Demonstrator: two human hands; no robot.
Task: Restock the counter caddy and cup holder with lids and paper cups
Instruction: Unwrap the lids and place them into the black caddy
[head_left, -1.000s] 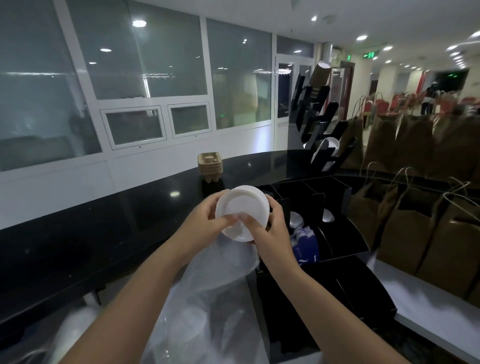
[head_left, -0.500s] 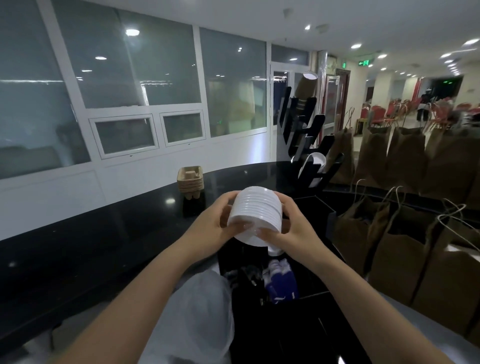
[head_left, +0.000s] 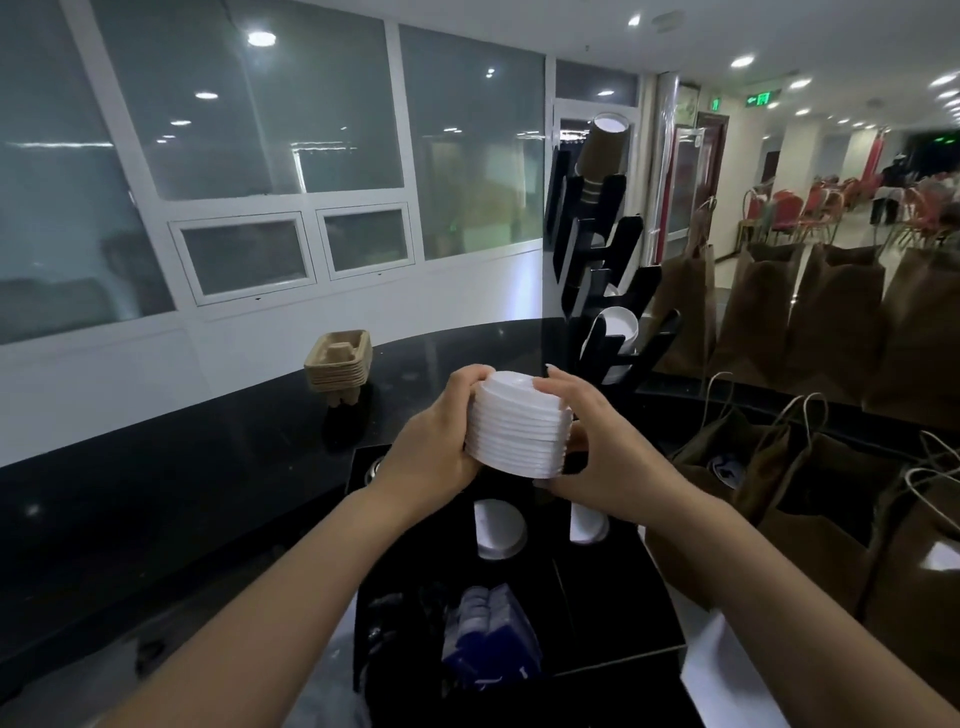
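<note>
Progress: restocking looks partway done; the stack of lids (head_left: 517, 423) is not yet in the caddy (head_left: 519, 597), where a few lids (head_left: 496, 527) already sit in a slot just below the hands.
Cup holder: the black rack (head_left: 605, 270) beyond the right hand carries brown paper cups (head_left: 602, 150) on top; several tiers look unfilled.
Left hand: the left hand (head_left: 431, 449) grips the stack's left side, fingers curled round it.
Right hand: the right hand (head_left: 602, 457) clasps the opposite side, thumb beneath.
Lids: held between both hands, above the caddy.

Caddy (head_left: 613, 613) front — past the bottom edge; dark left-compartment contents (head_left: 395, 623) — indistinct
</note>
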